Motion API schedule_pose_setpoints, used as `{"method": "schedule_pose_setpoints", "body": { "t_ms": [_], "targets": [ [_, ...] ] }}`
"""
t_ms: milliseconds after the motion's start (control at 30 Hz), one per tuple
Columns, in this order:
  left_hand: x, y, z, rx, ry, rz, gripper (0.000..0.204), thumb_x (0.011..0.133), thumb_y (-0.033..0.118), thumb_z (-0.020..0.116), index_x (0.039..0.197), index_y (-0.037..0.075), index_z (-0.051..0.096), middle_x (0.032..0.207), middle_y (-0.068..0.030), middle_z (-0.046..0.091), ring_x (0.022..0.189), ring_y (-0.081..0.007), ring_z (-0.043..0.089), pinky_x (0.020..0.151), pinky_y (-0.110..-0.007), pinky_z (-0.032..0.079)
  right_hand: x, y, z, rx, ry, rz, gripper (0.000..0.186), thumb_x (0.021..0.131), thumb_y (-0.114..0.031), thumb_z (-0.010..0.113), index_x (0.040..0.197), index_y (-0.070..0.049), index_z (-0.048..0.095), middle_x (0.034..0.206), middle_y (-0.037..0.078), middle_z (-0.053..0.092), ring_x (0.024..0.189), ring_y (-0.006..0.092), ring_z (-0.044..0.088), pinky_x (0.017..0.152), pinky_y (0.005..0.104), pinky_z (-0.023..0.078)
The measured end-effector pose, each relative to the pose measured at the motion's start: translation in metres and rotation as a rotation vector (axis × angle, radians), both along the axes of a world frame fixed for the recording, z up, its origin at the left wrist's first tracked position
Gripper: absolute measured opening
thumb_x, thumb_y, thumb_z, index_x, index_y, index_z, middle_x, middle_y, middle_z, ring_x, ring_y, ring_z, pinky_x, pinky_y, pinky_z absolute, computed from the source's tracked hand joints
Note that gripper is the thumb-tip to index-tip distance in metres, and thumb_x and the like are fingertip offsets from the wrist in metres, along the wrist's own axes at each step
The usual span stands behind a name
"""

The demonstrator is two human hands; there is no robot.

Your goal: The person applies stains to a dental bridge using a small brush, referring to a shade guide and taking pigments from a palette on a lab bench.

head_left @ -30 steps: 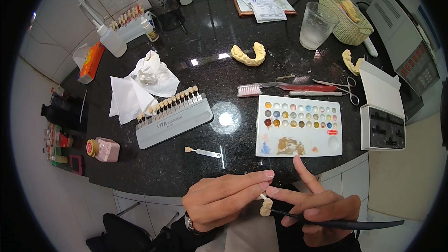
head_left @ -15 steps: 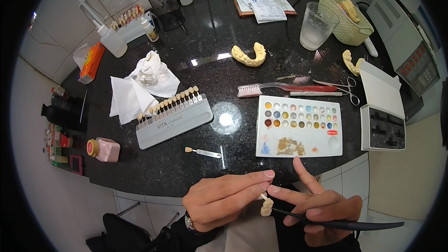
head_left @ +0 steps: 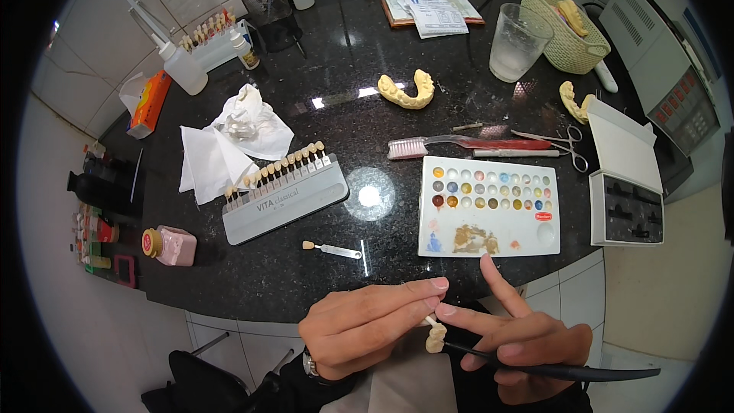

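My left hand [head_left: 359, 329] pinches a thin white stick [head_left: 430, 321], which carries a small cream dental piece [head_left: 435, 338] at its end. My right hand [head_left: 527, 340] grips a long black brush [head_left: 596, 372], whose tip meets the piece from the right. Its index finger reaches toward my left fingertips, and its little finger is extended to the front edge of a white paint palette [head_left: 535, 237] with coloured wells and brownish smears. Left of the palette lies a single shade tab [head_left: 331, 249], near a grey shade guide [head_left: 283, 210] with a row of tooth tabs.
Around them on the dark worktop [head_left: 382, 275] are plaster dental models [head_left: 407, 95], a toothbrush [head_left: 407, 147], forceps [head_left: 577, 149], a glass [head_left: 516, 50], crumpled tissues [head_left: 245, 115], a pink jar [head_left: 176, 248] and an open box [head_left: 627, 237]. A chair [head_left: 199, 375] stands below on the left.
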State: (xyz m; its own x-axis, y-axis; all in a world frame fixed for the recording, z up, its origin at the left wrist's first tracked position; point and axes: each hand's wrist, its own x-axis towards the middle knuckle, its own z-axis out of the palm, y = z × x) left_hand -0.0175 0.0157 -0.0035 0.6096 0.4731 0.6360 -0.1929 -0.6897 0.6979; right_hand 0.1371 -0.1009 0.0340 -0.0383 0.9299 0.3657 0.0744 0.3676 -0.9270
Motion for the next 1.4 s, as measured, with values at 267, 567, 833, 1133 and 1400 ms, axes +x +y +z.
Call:
{"method": "schedule_pose_setpoints", "body": {
  "t_ms": [267, 567, 833, 1133, 1400],
  "targets": [
    [0.001, 0.001, -0.004, 0.01, -0.032, 0.025, 0.017, 0.066, -0.007, 0.06, 0.082, -0.006, 0.058, 0.08, -0.0216, 0.061, 0.069, -0.0266, 0.063, 0.057, -0.029, 0.053, -0.015, 0.006, -0.004, 0.114, 0.092, -0.162, 0.021, 0.086, -0.003, 0.041, 0.107, -0.005, 0.04, 0.084, 0.01, 0.055, 0.089, 0.0433, 0.054, 0.092, 0.0668, 0.005],
    [0.001, 0.001, -0.003, 0.014, -0.027, 0.009, 0.019, 0.065, -0.007, 0.061, 0.084, -0.005, 0.058, 0.081, -0.0213, 0.061, 0.07, -0.0266, 0.063, 0.058, -0.029, 0.054, -0.009, 0.0, 0.002, 0.006, 0.066, -0.119, 0.022, 0.085, -0.002, 0.043, 0.107, -0.005, 0.041, 0.085, 0.01, 0.053, 0.089, 0.0437, 0.054, 0.093, 0.0662, 0.003],
    [0.002, 0.0, -0.004, 0.021, -0.031, 0.01, 0.022, 0.064, -0.008, 0.061, 0.085, -0.004, 0.057, 0.083, -0.0209, 0.061, 0.07, -0.0259, 0.063, 0.058, -0.028, 0.053, -0.005, 0.003, 0.009, -0.005, 0.007, -0.048, 0.023, 0.084, 0.002, 0.042, 0.106, -0.005, 0.042, 0.086, 0.01, 0.052, 0.091, 0.0432, 0.053, 0.093, 0.0656, 0.001],
    [-0.001, 0.003, 0.002, 0.011, 0.044, -0.026, 0.024, 0.063, -0.009, 0.061, 0.087, -0.004, 0.057, 0.085, -0.0203, 0.061, 0.074, -0.0259, 0.063, 0.06, -0.028, 0.053, -0.013, 0.003, -0.003, 0.11, 0.064, -0.149, 0.02, 0.085, -0.003, 0.043, 0.105, -0.005, 0.042, 0.085, 0.01, 0.054, 0.09, 0.0433, 0.054, 0.092, 0.0665, 0.003],
    [0.001, -0.001, -0.001, 0.005, 0.0, 0.02, 0.022, 0.064, -0.008, 0.062, 0.085, -0.003, 0.058, 0.084, -0.0196, 0.061, 0.072, -0.0255, 0.063, 0.059, -0.028, 0.053, -0.004, 0.004, 0.003, 0.009, -0.013, -0.069, 0.022, 0.085, -0.006, 0.044, 0.107, -0.006, 0.038, 0.081, 0.01, 0.055, 0.089, 0.0426, 0.054, 0.091, 0.0676, 0.004]
  ]
}}
